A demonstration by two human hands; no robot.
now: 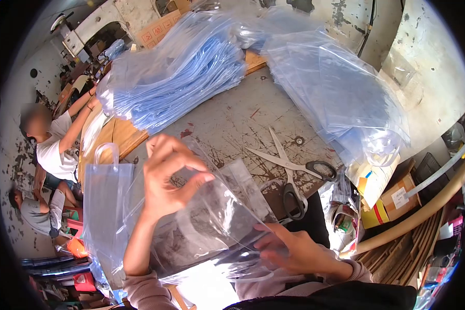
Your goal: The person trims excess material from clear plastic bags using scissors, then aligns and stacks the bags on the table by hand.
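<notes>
A clear plastic bag (217, 214) is spread in front of me, its film shiny and creased. My left hand (171, 175) is raised over its upper left part. Its fingers are curled, with the index fingertip and thumb almost meeting at the film. Lower right, my right hand (289, 248) pinches the bag's edge, and some of its fingers show through the film. A pair of scissors (289, 168) with black handles lies spread on the table beyond the bag. To the left hangs another clear bag (107, 201) with a loop handle.
Tall stacks of bluish plastic bags (181, 77) and more clear bags (325, 82) lie on the worn table (212, 119). Cardboard boxes (398, 196) and a long tube (423, 214) are at right. Two people (57, 150) sit at left, one reaching toward the stack.
</notes>
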